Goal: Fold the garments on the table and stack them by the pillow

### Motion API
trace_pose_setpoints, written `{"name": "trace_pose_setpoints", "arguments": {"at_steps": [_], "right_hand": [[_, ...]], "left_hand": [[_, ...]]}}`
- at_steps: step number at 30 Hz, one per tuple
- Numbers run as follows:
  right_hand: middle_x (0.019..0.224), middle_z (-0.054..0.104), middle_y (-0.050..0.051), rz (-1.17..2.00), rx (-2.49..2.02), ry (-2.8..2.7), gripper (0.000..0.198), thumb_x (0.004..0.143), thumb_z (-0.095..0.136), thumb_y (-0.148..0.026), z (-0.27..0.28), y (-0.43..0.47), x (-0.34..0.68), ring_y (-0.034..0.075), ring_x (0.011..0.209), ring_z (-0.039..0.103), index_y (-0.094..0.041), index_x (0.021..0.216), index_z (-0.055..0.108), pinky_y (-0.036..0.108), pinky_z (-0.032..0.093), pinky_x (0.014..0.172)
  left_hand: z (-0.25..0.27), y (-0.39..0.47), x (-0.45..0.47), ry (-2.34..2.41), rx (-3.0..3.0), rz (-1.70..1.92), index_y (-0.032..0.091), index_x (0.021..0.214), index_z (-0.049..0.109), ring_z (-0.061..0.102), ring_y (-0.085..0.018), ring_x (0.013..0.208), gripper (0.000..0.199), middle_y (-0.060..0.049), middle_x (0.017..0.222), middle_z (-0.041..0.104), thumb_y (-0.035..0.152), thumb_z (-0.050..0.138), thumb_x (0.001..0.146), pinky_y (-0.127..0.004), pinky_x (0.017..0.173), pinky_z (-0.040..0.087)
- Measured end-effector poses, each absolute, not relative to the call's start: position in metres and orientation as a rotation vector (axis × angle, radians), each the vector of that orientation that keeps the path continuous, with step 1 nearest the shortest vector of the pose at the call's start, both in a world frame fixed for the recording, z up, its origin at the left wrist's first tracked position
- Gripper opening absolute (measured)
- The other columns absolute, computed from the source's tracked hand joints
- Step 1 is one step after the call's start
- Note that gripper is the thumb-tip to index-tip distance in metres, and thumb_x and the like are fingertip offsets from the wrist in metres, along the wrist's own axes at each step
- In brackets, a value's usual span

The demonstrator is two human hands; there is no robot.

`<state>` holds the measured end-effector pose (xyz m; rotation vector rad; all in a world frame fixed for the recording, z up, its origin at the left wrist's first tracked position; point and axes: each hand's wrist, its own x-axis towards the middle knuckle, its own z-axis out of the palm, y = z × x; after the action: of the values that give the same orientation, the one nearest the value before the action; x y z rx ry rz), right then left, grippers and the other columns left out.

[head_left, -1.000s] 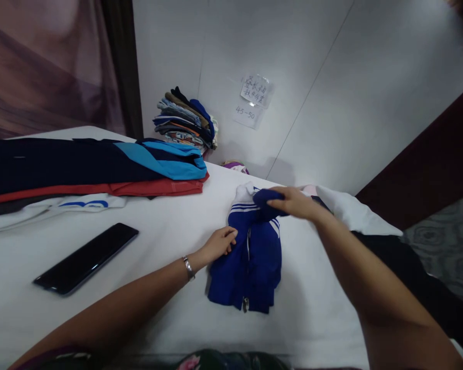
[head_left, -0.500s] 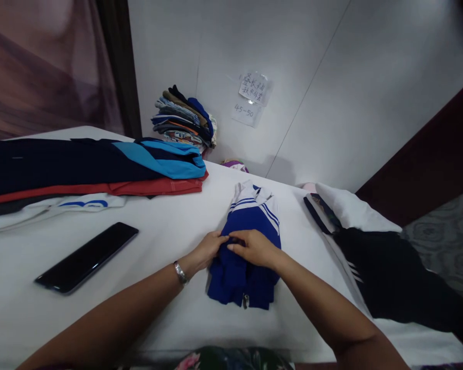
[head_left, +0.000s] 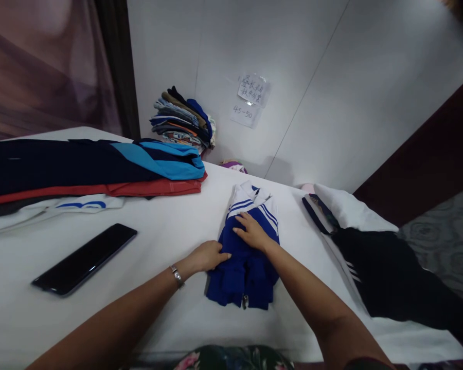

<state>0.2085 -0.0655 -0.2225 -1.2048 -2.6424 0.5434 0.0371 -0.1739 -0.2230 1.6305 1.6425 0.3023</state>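
A folded blue-and-white zip jacket (head_left: 241, 277) lies on the white table in front of me, its striped white collar end pointing away. At the jacket's left edge is my left hand (head_left: 204, 256), its thumb on top of the blue cloth and the other fingers curled at the edge, partly hidden. My right hand (head_left: 254, 234) rests on the upper blue part just below the white stripes, fingers stretched out and thumb apart. The zip end shows at the near hem.
A black phone (head_left: 87, 259) lies left on the table (head_left: 165, 221). Behind it are stacked navy, red and white garments (head_left: 61, 162). A folded clothes pile (head_left: 181, 121) stands by the wall with handwritten notes (head_left: 250, 95). Black clothing (head_left: 389, 272) and a white cloth (head_left: 351, 208) lie at right.
My right hand has moved up the jacket toward the stripes, away from my left hand. My left hand has shifted slightly nearer to me along the left edge.
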Motion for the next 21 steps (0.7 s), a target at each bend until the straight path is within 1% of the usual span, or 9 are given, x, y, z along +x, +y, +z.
{"name": "trace_pose_setpoints", "arguments": {"at_steps": [4, 6, 7, 10, 12, 13, 15, 17, 21], "right_hand": [[0.157, 0.02, 0.012, 0.571, -1.236, -2.763, 0.061, 0.091, 0.051, -0.045, -0.238, -0.061, 0.198, 0.031, 0.146, 0.011, -0.021, 0.145, 0.037, 0.058, 0.013, 0.114], [0.157, 0.019, 0.011, 0.651, -1.241, -2.768, 0.06, 0.09, 0.053, -0.046, -0.246, -0.058, 0.198, 0.031, 0.146, 0.012, -0.023, 0.144, 0.04, 0.058, 0.01, 0.114], [0.156, 0.023, 0.011, 0.722, -1.224, -2.725, 0.06, 0.089, 0.054, -0.047, -0.248, -0.056, 0.2, 0.031, 0.145, 0.015, -0.023, 0.142, 0.043, 0.057, 0.011, 0.115], [0.145, 0.046, 0.01, 0.959, -1.135, -2.394, 0.052, 0.085, 0.057, -0.048, -0.241, -0.05, 0.219, 0.026, 0.138, 0.036, -0.023, 0.131, 0.057, 0.048, 0.024, 0.114], [0.131, 0.06, 0.008, 0.977, -1.151, -2.092, 0.046, 0.085, 0.056, -0.047, -0.233, -0.049, 0.243, 0.024, 0.125, 0.052, -0.022, 0.123, 0.063, 0.043, 0.034, 0.11], [0.125, 0.064, 0.008, 0.956, -1.184, -1.964, 0.044, 0.084, 0.057, -0.047, -0.231, -0.052, 0.256, 0.023, 0.119, 0.056, -0.021, 0.119, 0.066, 0.042, 0.038, 0.107], [0.116, 0.069, 0.007, 0.936, -1.255, -1.794, 0.042, 0.08, 0.06, -0.046, -0.232, -0.065, 0.284, 0.024, 0.111, 0.061, -0.021, 0.112, 0.069, 0.043, 0.042, 0.103], [0.114, 0.07, 0.007, 0.957, -1.292, -1.716, 0.042, 0.078, 0.062, -0.046, -0.24, -0.086, 0.309, 0.024, 0.108, 0.063, -0.021, 0.11, 0.07, 0.043, 0.045, 0.1], [0.127, 0.063, 0.008, 0.882, -1.367, -1.712, 0.049, 0.077, 0.063, -0.049, -0.266, -0.133, 0.341, 0.026, 0.113, 0.059, -0.023, 0.118, 0.066, 0.044, 0.047, 0.097]], "left_hand": [[-0.226, -0.172, 0.038, 1.775, 1.859, 0.173, 0.018, 0.071, 0.064, 0.067, -0.026, 0.078, 0.039, -0.011, 0.08, 0.071, 0.054, 0.051, 0.079, -0.031, 0.064, 0.045], [-0.227, -0.171, 0.039, 1.834, 1.904, 0.114, 0.019, 0.076, 0.067, 0.067, -0.029, 0.087, 0.041, -0.013, 0.089, 0.072, 0.056, 0.05, 0.079, -0.033, 0.068, 0.045], [-0.227, -0.172, 0.039, 1.848, 1.913, 0.097, 0.019, 0.079, 0.067, 0.066, -0.03, 0.089, 0.042, -0.014, 0.091, 0.072, 0.057, 0.05, 0.079, -0.034, 0.069, 0.046], [-0.223, -0.173, 0.038, 1.873, 1.924, 0.095, 0.019, 0.084, 0.067, 0.066, -0.031, 0.091, 0.049, -0.014, 0.091, 0.072, 0.063, 0.046, 0.079, -0.035, 0.071, 0.045], [-0.218, -0.174, 0.035, 1.901, 1.917, 0.123, 0.018, 0.087, 0.067, 0.066, -0.032, 0.09, 0.056, -0.015, 0.091, 0.071, 0.067, 0.041, 0.08, -0.036, 0.072, 0.045], [-0.215, -0.175, 0.034, 1.914, 1.903, 0.141, 0.017, 0.088, 0.066, 0.066, -0.033, 0.089, 0.06, -0.016, 0.09, 0.071, 0.069, 0.038, 0.08, -0.037, 0.071, 0.045], [-0.212, -0.176, 0.031, 1.918, 1.859, 0.189, 0.016, 0.092, 0.065, 0.066, -0.034, 0.087, 0.065, -0.017, 0.09, 0.071, 0.071, 0.034, 0.08, -0.039, 0.07, 0.045], [-0.212, -0.178, 0.029, 1.881, 1.793, 0.278, 0.015, 0.097, 0.064, 0.066, -0.033, 0.085, 0.067, -0.016, 0.09, 0.071, 0.073, 0.035, 0.078, -0.038, 0.069, 0.045], [-0.222, -0.186, 0.032, 1.724, 1.571, 0.544, 0.016, 0.118, 0.058, 0.067, -0.029, 0.085, 0.071, -0.012, 0.091, 0.072, 0.07, 0.049, 0.073, -0.035, 0.068, 0.048]]}}
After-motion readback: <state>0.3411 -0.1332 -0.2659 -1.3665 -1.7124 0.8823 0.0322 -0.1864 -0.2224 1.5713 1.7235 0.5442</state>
